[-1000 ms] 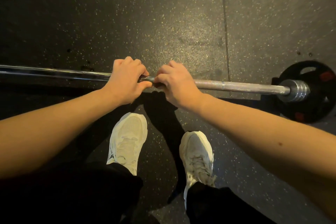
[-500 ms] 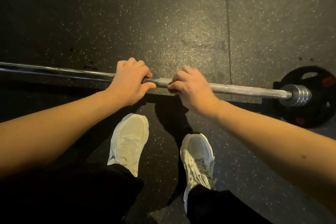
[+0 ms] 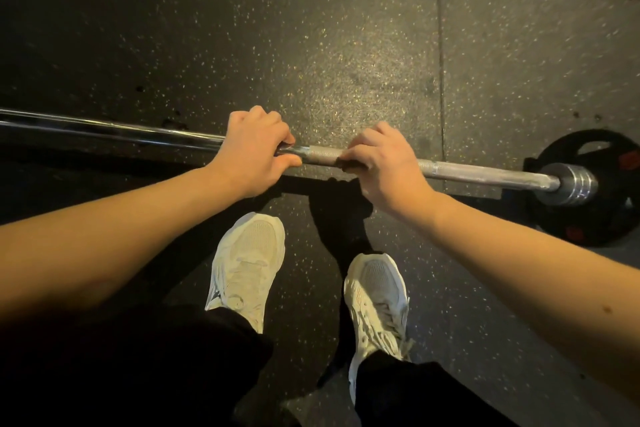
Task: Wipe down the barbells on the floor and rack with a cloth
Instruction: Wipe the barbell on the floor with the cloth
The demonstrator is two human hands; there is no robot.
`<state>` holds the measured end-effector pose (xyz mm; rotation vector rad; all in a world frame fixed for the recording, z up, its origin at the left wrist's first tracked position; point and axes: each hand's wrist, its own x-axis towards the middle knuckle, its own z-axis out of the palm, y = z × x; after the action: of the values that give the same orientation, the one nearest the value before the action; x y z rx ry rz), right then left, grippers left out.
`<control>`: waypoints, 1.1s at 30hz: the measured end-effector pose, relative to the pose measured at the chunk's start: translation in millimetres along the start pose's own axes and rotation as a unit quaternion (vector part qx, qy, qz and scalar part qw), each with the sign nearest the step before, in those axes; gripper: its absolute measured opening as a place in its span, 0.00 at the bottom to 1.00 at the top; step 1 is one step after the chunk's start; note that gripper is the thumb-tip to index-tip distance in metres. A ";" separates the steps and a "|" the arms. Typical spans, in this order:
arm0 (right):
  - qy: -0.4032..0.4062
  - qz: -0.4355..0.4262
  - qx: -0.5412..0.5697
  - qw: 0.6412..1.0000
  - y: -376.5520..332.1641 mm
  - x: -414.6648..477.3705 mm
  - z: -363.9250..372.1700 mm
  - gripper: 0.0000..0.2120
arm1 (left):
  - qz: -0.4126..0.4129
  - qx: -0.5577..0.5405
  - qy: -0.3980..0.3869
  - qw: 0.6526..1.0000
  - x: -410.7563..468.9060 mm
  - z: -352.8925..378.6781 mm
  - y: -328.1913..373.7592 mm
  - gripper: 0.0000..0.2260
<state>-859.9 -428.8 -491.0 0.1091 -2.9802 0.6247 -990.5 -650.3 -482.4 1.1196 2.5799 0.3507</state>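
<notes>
Floor (image 3: pixel 346 45) — dark speckled rubber tiles, with a seam running up on the right.

Barbell (image 3: pixel 485 174) — lies across the floor from left to right. The left stretch is smooth and shiny and the middle is knurled. The right end carries a steel collar (image 3: pixel 571 185) against a black weight plate (image 3: pixel 616 156).

Left hand (image 3: pixel 249 156) — fingers curled fully over the bar, thumb tucked under, gripping bare metal.

Right hand (image 3: pixel 381 166) — fingers wrapped tight over the bar, no gap showing. It grips a dark cloth (image 3: pixel 343 163) against the knurling; only a fold shows under the thumb.

Pale shoes (image 3: pixel 247 263) — two, planted just behind the bar.

Change: the right hand has slid rightward along the bar. The gap between the hands is wider and bares more of the knurled section. The left hand has stayed put.
</notes>
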 end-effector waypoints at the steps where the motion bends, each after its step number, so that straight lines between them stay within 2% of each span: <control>1: 0.002 0.005 0.000 1.000 -7.1 4.9 1.7 0.07 | 0.000 0.000 -0.003 1.000 0.6 -0.1 1.1 0.15; 5: -0.029 -0.020 0.022 0.999 -39.4 29.6 14.9 0.06 | -0.010 0.004 -0.010 1.000 2.4 -1.1 1.8 0.15; 8: -0.033 -0.026 0.015 0.999 -25.8 24.1 8.2 0.08 | -0.008 0.002 -0.002 1.000 1.0 -0.1 0.8 0.15; 12: -0.030 0.051 -0.020 0.998 7.0 -0.8 -11.1 0.10 | -0.011 -0.008 -0.003 1.000 -0.8 -1.4 -1.4 0.15; 16: -0.026 0.132 -0.028 0.991 -8.6 10.0 -5.6 0.08 | -0.007 -0.011 0.000 1.000 -1.0 -0.3 0.3 0.15; 20: -0.066 0.091 -0.025 0.993 -47.7 42.7 10.0 0.09 | -0.011 -0.001 -0.002 1.000 0.6 0.4 1.6 0.15; 23: -0.084 0.052 -0.021 0.995 -41.1 35.6 4.0 0.08 | 0.000 0.000 0.004 1.000 -0.1 2.3 -1.6 0.15; 25: -0.080 0.083 -0.035 0.993 -17.5 17.5 -10.8 0.08 | 0.002 -0.008 0.003 1.000 -1.8 3.0 -4.5 0.15; 29: -0.087 0.200 -0.084 0.972 5.2 3.5 -24.9 0.10 | 0.006 -0.017 -0.001 1.000 -1.2 2.4 -4.5 0.15; 31: -0.067 0.206 -0.084 0.973 -13.3 15.1 -16.7 0.09 | 0.003 -0.016 -0.002 1.000 0.3 2.2 -2.8 0.15; 33: -0.061 0.173 -0.073 0.980 -40.9 30.8 -5.9 0.08 | 0.002 -0.011 0.005 1.000 0.2 2.7 -1.9 0.15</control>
<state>-886.3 -465.4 -466.0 -0.4051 -3.1779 0.4385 -990.8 -651.1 -485.5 1.1172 2.5767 0.3862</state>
